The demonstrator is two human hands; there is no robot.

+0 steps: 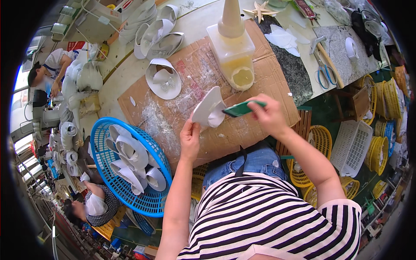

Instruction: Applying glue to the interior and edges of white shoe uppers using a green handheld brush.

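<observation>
Over the cardboard, my left hand [190, 136] pinches the edge of a white slipper piece [203, 108], a flat sole with a curved strap, held tilted up. My right hand [269, 115] grips a green-handled brush [242, 108]. The brush's dark end points left and reaches the strap side of the piece; whether it touches cannot be made out. A similar slipper piece [173, 89] lies on the cardboard sheet [260, 47], beyond my left hand. Behind the brush stands a translucent plastic container [216, 37] of yellowish liquid, with a cone-shaped top and a round opening low at its near side.
A blue basket [102, 162] of slipper pieces is at my left. More pieces [149, 34] stand stacked at the table's far left. Scissors [324, 74], a hammer [318, 43] and a starfish [260, 11] lie at far right. Yellow baskets [320, 136] and a white crate [353, 145] stand right. Two people sit left.
</observation>
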